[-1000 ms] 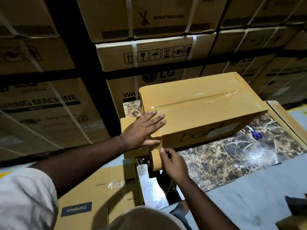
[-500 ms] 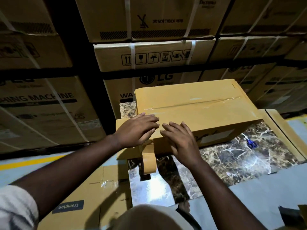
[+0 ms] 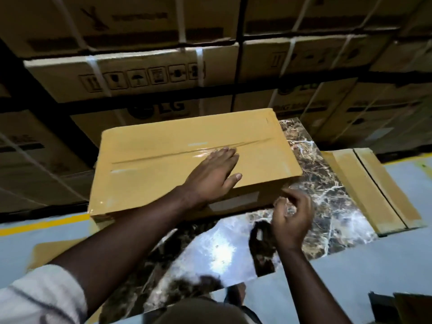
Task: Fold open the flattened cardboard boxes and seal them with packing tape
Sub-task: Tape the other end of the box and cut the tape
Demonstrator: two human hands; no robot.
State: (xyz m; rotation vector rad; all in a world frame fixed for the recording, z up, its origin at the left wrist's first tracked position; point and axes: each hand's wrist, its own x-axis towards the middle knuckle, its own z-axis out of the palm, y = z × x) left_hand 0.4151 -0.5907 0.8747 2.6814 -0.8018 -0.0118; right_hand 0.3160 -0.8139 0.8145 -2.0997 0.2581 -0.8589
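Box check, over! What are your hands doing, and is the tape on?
Left hand flat on box, open. Right hand off the box, fingers curled, contents unclear. Clear tape along top seam. Nothing blocking.

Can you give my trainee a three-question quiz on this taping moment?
1. True or false: the left hand lies flat on top of the yellow box.
2. What does the box stand on? A) marble-patterned slab B) wooden pallet C) metal cart
3. Fill in: clear ____ runs along the seam in the box's top.

Key
1. True; its fingertips reach the seam.
2. A, the marble-patterned slab.
3. Tape. The right hand is off the box, near its right front corner, fingers curled; what it holds, if anything, is too blurred to tell.
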